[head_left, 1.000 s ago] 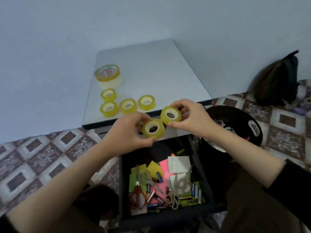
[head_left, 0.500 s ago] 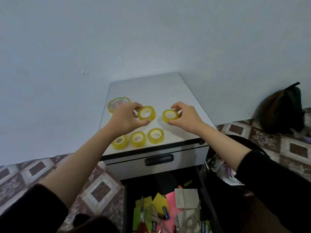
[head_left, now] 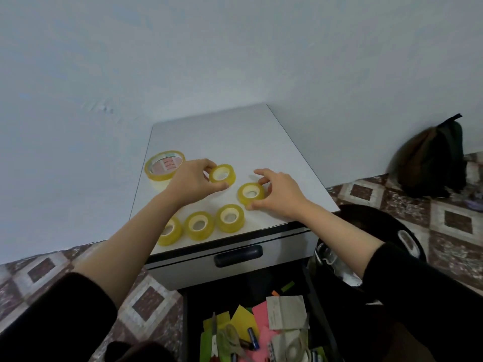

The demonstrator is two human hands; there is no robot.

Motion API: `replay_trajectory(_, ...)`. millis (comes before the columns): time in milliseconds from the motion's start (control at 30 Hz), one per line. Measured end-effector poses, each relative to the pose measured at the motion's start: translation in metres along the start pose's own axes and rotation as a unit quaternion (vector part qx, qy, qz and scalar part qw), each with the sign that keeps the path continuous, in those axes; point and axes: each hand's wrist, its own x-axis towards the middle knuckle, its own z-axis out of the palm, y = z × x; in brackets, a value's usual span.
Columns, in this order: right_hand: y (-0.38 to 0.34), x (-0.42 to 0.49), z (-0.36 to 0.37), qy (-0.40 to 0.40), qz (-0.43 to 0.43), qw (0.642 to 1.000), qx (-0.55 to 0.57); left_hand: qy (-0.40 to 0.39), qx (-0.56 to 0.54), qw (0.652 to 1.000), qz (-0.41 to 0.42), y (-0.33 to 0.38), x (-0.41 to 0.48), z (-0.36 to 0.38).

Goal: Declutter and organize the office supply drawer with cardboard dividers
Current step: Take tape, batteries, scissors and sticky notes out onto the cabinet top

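Note:
On the white cabinet top (head_left: 248, 137), my left hand (head_left: 193, 182) pinches a small yellow tape roll (head_left: 223, 174), tilted just above or on the surface. My right hand (head_left: 281, 192) holds a second small roll (head_left: 251, 194) that rests on the top. Three more small rolls (head_left: 200, 225) lie in a row along the front edge; my left forearm partly covers the leftmost. A large tape roll (head_left: 164, 167) stands at the left. Below, the open black drawer (head_left: 317, 304) holds sticky notes, scissors, batteries and paper slips.
A closed drawer with a dark handle (head_left: 238, 252) sits under the cabinet top. A black bin (head_left: 407, 231) with rubbish stands to the right of the cabinet. A dark bag (head_left: 433, 158) leans on the wall at far right. The floor is patterned tile.
Both hands carried their tape rolls up from over the drawer to the cabinet top and lowered them behind the row of three. The view tilted upward.

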Motion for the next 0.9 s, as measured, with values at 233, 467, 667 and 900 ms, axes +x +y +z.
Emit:
replay_trajectory(233, 0.015, 0.0, -0.015, -0.023, 0.026, 0.995, 0.097, -0.045, 0.013, 0.999, -0.008, 0.011, 0.028, 0.021)
replay_trajectory(467, 0.02, 0.001, -0.014, -0.011, 0.029, 0.99, 0.141, -0.056, 0.017, 0.998, -0.015, 0.014, 0.041, 0.033)
replay_trajectory(667, 0.019, -0.002, -0.016, -0.008, 0.039, 0.989, 0.146, -0.072, -0.005, 0.997, -0.023, 0.012, 0.036, 0.029)
replay_trajectory(900, 0.009, -0.021, -0.025, 0.063, 0.099, 0.986, 0.122, -0.026, -0.008, 1.0, -0.002, 0.016, -0.002, 0.006)
